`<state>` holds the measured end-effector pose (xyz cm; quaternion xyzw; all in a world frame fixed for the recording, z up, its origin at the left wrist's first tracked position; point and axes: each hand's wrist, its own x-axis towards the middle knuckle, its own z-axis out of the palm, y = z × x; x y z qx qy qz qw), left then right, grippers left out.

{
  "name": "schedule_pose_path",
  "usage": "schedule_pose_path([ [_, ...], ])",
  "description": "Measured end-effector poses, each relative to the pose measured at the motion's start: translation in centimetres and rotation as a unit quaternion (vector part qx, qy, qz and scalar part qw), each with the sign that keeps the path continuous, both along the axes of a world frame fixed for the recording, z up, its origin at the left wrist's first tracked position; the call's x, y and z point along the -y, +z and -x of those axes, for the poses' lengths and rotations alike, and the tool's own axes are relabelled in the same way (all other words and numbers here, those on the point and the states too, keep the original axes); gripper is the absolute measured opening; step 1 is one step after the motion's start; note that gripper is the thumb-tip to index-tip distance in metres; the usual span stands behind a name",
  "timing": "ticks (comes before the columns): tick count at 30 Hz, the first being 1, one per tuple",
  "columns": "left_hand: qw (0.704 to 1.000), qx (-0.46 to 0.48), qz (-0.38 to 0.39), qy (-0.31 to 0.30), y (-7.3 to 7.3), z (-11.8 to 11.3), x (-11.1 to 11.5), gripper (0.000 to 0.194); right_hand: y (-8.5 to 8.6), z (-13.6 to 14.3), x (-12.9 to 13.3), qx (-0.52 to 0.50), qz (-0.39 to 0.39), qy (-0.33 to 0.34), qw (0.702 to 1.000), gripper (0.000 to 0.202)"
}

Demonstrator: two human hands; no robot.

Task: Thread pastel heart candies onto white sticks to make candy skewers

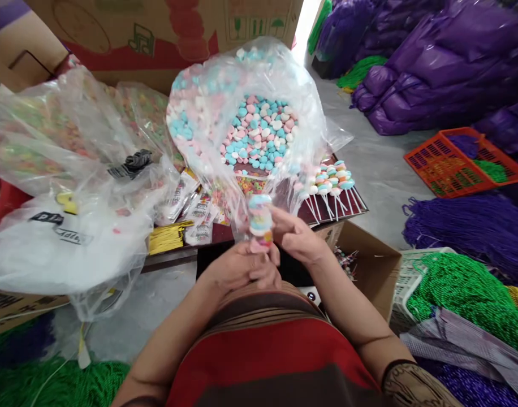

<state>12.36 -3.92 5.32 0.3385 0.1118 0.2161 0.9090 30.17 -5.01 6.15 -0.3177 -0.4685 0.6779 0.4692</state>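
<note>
My left hand (242, 265) is wrapped round the lower end of a candy stack (260, 221) of blue, white, pink and orange pieces. The stack is upright and slightly blurred. My right hand (295, 234) has its fingertips against the stack's right side. Behind them, a large clear bag (191, 141) lies open, full of blue, pink and white candies (259, 133). Finished-looking candy sticks (333, 181) with white sticks lie in a group on the dark red table (356, 209) to the right.
Clear bags of coloured rings (51, 130) lie left, near yellow ties (168, 238) and small printed packets (199, 217). An open carton (369, 260) stands below the table's right side. Farther right are an orange basket (437, 169) and green cords (466, 282).
</note>
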Motion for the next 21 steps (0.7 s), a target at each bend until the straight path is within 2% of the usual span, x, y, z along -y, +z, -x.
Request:
schedule_pose_path([
  [2, 0.998, 0.04, 0.012, -0.056, -0.2, -0.8, 0.7, 0.038, 0.4, 0.8, 0.0, -0.059, 0.04, 0.082, 0.994, 0.067],
  [3, 0.998, 0.038, 0.004, -0.059, -0.4, -1.0, 0.7, 0.04, 0.4, 1.3, -0.1, -0.071, 0.054, 0.084, 0.993, 0.059],
  [4, 0.999, 0.017, -0.016, -0.042, -0.6, -1.0, 0.6, 0.042, 0.3, 1.9, -0.2, -0.075, 0.063, 0.059, 0.993, 0.052],
  [6, 0.99, -0.091, -0.101, 0.037, -1.1, -0.7, -0.2, 0.045, -0.1, 3.1, -0.6, -0.069, 0.072, -0.047, 0.994, 0.042],
  [7, 0.966, -0.17, -0.166, 0.099, -1.4, -0.5, -0.7, 0.044, -0.4, 3.6, -0.9, -0.059, 0.071, -0.107, 0.99, 0.039],
  [8, 0.923, -0.254, -0.238, 0.165, -1.7, -0.2, -1.3, 0.042, -0.7, 4.2, -1.3, -0.046, 0.068, -0.164, 0.983, 0.038],
  [10, 0.8, -0.392, -0.359, 0.278, -2.3, 0.3, -2.5, 0.035, -1.3, 5.1, -2.1, -0.009, 0.053, -0.25, 0.967, 0.038],
  [11, 0.747, -0.432, -0.394, 0.316, -2.6, 0.5, -3.0, 0.031, -1.5, 5.3, -2.6, 0.019, 0.039, -0.269, 0.962, 0.038],
  [12, 0.714, -0.454, -0.41, 0.341, -2.9, 0.8, -3.3, 0.03, -1.6, 5.4, -3.2, 0.054, 0.02, -0.262, 0.963, 0.039],
  [13, 0.703, -0.461, -0.413, 0.349, -3.1, 1.2, -3.6, 0.03, -1.5, 5.3, -3.9, 0.096, -0.008, -0.234, 0.967, 0.039],
  [15, 0.732, -0.443, -0.383, 0.349, -3.5, 2.0, -3.9, 0.035, -0.8, 4.3, -6.0, 0.185, -0.075, -0.146, 0.969, 0.042],
  [17, 0.784, -0.402, -0.317, 0.352, -3.8, 2.8, -3.8, 0.042, 0.5, 2.7, -9.1, 0.262, -0.14, -0.102, 0.95, 0.051],
  [19, 0.823, -0.36, -0.246, 0.364, -4.2, 3.3, -3.7, 0.049, 2.0, 0.9, -13.2, 0.33, -0.187, -0.167, 0.91, 0.05],
  [21, 0.843, -0.33, -0.195, 0.378, -4.6, 3.5, -3.5, 0.053, 3.4, -0.8, -17.8, 0.433, -0.227, -0.285, 0.824, 0.046],
])
